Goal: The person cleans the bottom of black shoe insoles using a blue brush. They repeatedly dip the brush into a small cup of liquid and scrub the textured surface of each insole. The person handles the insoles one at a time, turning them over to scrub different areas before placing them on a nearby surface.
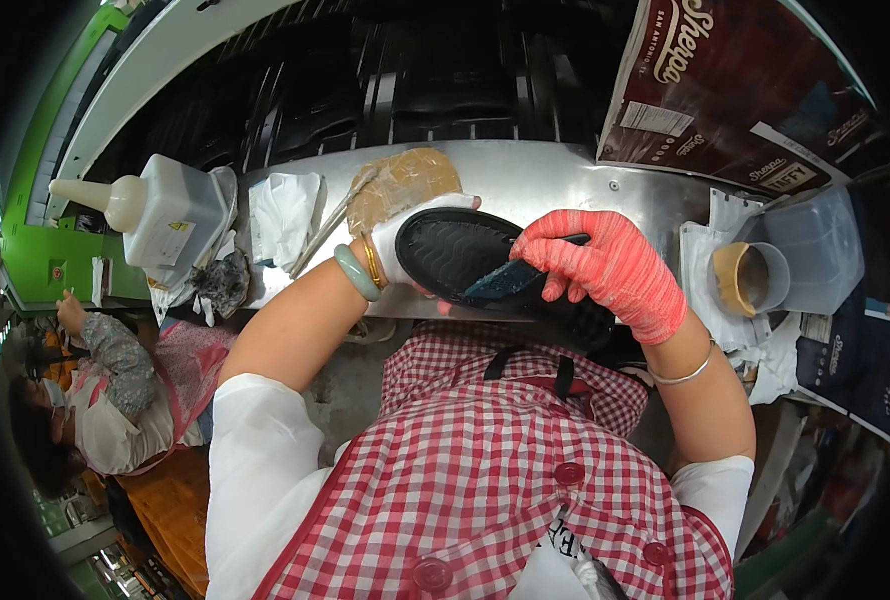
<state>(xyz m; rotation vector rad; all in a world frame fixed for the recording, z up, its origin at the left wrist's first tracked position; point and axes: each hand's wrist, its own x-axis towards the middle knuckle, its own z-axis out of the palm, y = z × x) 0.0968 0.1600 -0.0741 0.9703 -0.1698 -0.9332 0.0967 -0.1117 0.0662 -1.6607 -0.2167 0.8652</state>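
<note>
A black shoe sole (pixel 455 252) with a wavy tread is held tread-up over the edge of a metal worktop (pixel 565 185). My left hand (pixel 397 240), in a white glove with a green bangle and a gold one at the wrist, grips the sole's far end from underneath. My right hand (pixel 610 270), in a red knitted glove, is closed on a dark flat tool (pixel 510 282) whose tip lies on the sole's tread. A thin silver bangle sits on my right wrist.
A white squeeze bottle (pixel 160 210) with a cone nozzle lies at the left, beside rags (pixel 283 215) and a brown glue-smeared pad (pixel 405 180). A small tan-rimmed cup (pixel 750 278) and a clear tub (pixel 815 250) stand at the right. Another person (pixel 95 400) sits lower left.
</note>
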